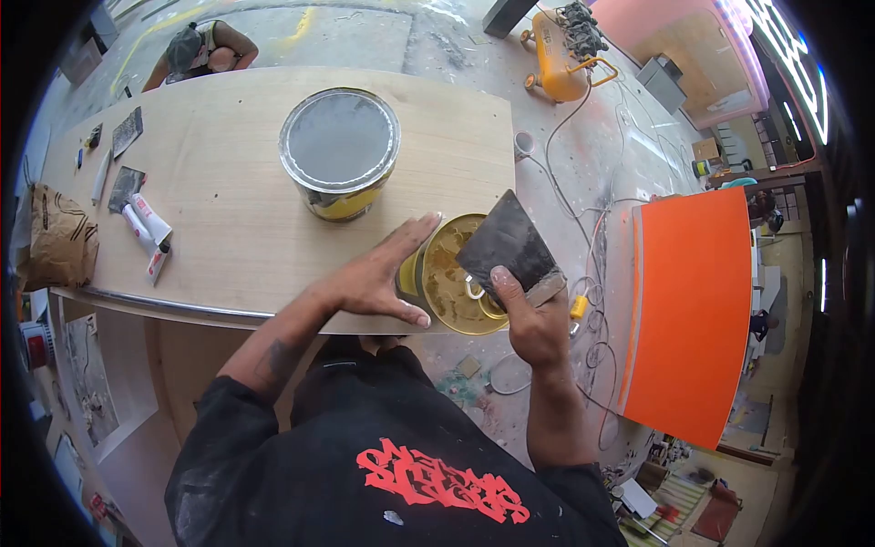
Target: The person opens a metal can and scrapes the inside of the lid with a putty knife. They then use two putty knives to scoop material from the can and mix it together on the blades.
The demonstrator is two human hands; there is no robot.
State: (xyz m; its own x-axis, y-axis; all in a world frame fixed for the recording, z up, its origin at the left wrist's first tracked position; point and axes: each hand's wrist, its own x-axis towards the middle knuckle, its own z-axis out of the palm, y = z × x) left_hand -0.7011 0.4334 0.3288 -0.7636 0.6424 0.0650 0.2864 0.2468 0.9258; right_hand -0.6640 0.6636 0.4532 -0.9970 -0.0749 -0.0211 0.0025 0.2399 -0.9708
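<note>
My right hand (533, 324) grips a dark, flat, square spreader (510, 242) by its lower edge, the thumb on its face. The spreader is over the right part of a yellow tin (447, 260) that stands near the table's front right corner. Brownish smears cover the tin's top, and a small white-and-yellow ring shows beside my thumb. Against the tin's left side rests my left hand (387, 273), fingers spread, with pale residue on the fingertips. A larger open can (342, 141) of smooth grey material stands behind, on the wooden table (228, 182).
Tubes (146, 223), abrasive pieces (128, 132) and a paper bag (59, 237) lie at the table's left. A person (200, 53) is beyond the far edge. An orange compressor (558, 59), hoses and an orange panel (688, 310) are on the right.
</note>
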